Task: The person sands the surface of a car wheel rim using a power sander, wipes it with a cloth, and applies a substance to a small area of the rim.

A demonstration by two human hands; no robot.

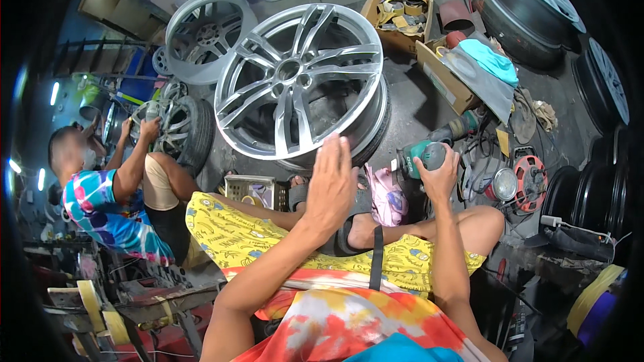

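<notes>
A silver alloy wheel (pixel 300 110) with twin spokes lies face up in front of me, on top of a tyre (pixel 384 121). My left hand (pixel 332 184) is stretched out with its fingers straight, at the wheel's near edge; whether it touches the rim I cannot tell. To the right, my right hand (pixel 437 177) grips a green and grey power sander (pixel 410 159) by its rounded body. The sander is off to the side of the wheel, above the floor. Between my legs hangs a pink cloth (pixel 388 198).
Another person (pixel 111 208) sits at the left, working on a wheel. More rims (pixel 204 40) stand behind. A cardboard box (pixel 402 37) holds sanding scraps. A second box (pixel 443 80), cables and a red reel (pixel 530 184) lie right. A basket (pixel 251 191) sits by my legs.
</notes>
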